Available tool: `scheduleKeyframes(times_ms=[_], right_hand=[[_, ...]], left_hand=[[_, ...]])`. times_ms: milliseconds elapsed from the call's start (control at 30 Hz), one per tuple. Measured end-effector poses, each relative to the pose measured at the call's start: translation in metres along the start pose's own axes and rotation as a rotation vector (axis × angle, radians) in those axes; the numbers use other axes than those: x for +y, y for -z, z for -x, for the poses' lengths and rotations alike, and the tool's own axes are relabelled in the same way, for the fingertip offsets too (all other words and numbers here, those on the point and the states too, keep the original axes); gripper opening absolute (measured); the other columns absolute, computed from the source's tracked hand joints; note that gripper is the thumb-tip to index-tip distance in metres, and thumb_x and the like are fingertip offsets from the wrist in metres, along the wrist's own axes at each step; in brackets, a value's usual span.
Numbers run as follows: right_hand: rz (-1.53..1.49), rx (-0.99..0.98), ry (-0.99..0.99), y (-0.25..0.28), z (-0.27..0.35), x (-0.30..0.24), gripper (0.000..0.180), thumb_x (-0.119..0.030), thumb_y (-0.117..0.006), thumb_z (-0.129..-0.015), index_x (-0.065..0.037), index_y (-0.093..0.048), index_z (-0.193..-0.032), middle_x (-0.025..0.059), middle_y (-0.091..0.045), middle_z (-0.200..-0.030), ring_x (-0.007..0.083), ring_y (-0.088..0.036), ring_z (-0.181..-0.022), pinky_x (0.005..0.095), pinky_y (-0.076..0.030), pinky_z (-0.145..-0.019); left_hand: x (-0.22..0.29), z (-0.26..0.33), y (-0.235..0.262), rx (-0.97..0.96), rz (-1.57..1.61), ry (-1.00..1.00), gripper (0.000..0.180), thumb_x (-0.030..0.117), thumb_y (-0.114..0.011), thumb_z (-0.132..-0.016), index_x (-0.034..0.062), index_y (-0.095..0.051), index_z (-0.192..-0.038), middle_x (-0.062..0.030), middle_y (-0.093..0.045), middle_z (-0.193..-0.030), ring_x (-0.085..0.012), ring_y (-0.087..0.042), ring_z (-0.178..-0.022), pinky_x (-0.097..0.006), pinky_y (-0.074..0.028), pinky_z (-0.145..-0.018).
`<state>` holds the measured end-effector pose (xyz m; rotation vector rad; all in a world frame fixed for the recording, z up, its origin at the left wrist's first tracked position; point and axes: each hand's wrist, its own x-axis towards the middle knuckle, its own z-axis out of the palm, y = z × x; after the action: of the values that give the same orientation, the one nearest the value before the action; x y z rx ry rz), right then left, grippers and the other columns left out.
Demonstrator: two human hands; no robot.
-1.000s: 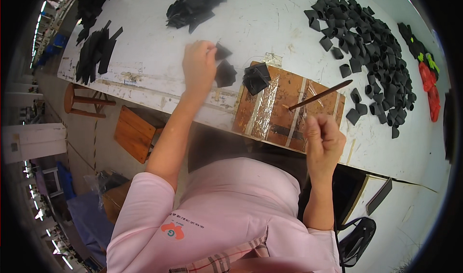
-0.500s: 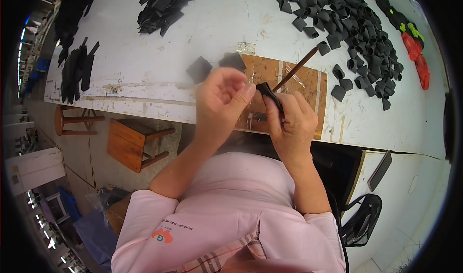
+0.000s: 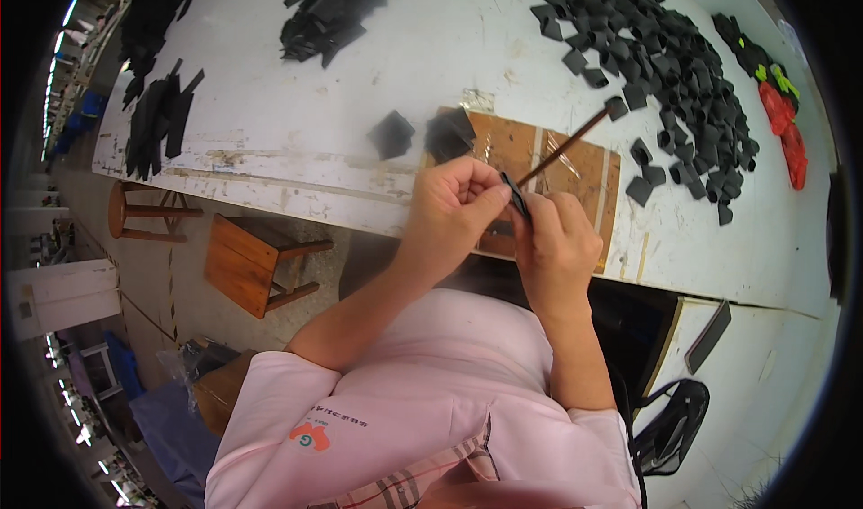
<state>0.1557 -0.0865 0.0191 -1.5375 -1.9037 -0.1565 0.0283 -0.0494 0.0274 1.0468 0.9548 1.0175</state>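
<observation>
Moved since the earlier frame: left hand [image 3: 457,202], now closing on the black piece [image 3: 515,196] where it was hovering just beside it with looser fingers.

Item, black piece: slim, edge-on, sitting right of the frame's centre, above the near part of the board. Its long axis is running steeply from upper left to lower right, one end pointing to the upper left, the other leading into the right hand [image 3: 556,239].

Fingers, left: pinching the upper part between thumb and fingertips. Fingers, right: gripping the lower part. Both hands are probably sharing the piece to steady something so small and limp.

Item, brown stick [image 3: 568,145]: slanting toward the upper right behind the piece; lower end hidden, contact unclear.

Item, brown board [image 3: 589,194]: lying beneath, apparently serving as a work surface.

Item, black patches: one single [image 3: 392,134], one stack [image 3: 449,134] overlapping the board's upper-left corner, seemingly waiting within left-hand reach.

Item, folded black loops [image 3: 670,60]: heaping at upper right, perhaps sorted apart.

Item, black strips [image 3: 157,132]: lying at upper left on the white worktop [image 3: 261,105].
</observation>
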Motion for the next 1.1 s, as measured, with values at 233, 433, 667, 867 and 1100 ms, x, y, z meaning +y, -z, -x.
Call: scheduleKeyframes(times_ms=[233, 433, 667, 867, 1100], right_hand=[[-0.828, -0.046, -0.377, 0.013, 0.003, 0.008, 0.013, -0.007, -0.065, -0.074, 0.000, -0.059, -0.083, 0.0063, -0.053, -0.071, 0.0138, -0.046, -0.055, 0.0241, -0.038, -0.049], [-0.274, 0.009, -0.119, 0.008, -0.002, -0.004, 0.010, 0.000, -0.061, -0.071, 0.000, -0.056, -0.080, 0.0103, -0.050, -0.071, 0.0242, -0.051, -0.057, 0.0317, -0.041, -0.049], [-0.259, 0.103, -0.217, 0.001, 0.000, 0.004, 0.009, 0.002, -0.058, -0.071, 0.001, -0.055, -0.080, 0.0081, -0.051, -0.069, 0.0212, -0.051, -0.056, 0.0307, -0.042, -0.050], [-2.003, -0.073, -0.899, 0.012, -0.009, 0.012, 0.011, -0.006, -0.057, -0.079, 0.004, -0.057, -0.084, 0.0016, -0.052, -0.068, 0.0071, -0.040, -0.052, 0.0200, -0.031, -0.045], [-1.497, -0.189, -0.695, 0.046, -0.045, 0.013, 0.022, -0.024, -0.055, -0.085, -0.005, -0.052, -0.073, -0.0044, -0.042, -0.060, 0.0031, -0.032, -0.051, 0.0175, -0.026, -0.044]], left_hand=[[0.002, 0.008, -0.004, -0.116, -0.401, -0.263, 0.005, 0.000, -0.059, -0.075, 0.0019, -0.054, -0.074, 0.0017, -0.054, -0.060, -0.0009, -0.047, -0.051, -0.016, -0.037, -0.045], [-0.019, 0.006, -0.014, 0.155, -0.669, -0.607, 0.008, -0.004, -0.058, -0.071, 0.0009, -0.053, -0.075, -0.0039, -0.056, -0.058, -0.0031, -0.049, -0.046, -0.020, -0.038, -0.040], [0.008, -0.005, -0.003, -0.051, 0.410, 0.235, 0.015, -0.002, -0.053, -0.073, -0.0006, -0.050, -0.087, 0.0014, -0.051, -0.060, -0.0024, -0.037, -0.041, -0.016, -0.028, -0.037], [0.019, 0.004, -0.015, -0.026, -0.276, -0.248, 0.014, -0.004, -0.052, -0.074, -0.0013, -0.051, -0.087, 0.0030, -0.047, -0.054, -0.0015, -0.038, -0.043, -0.017, -0.031, -0.040], [0.038, -0.027, -0.019, -0.182, 0.479, 0.002, 0.012, -0.003, -0.044, -0.080, -0.0013, -0.051, -0.090, -0.0077, -0.057, -0.068, -0.0024, -0.037, -0.036, -0.018, -0.030, -0.035]])
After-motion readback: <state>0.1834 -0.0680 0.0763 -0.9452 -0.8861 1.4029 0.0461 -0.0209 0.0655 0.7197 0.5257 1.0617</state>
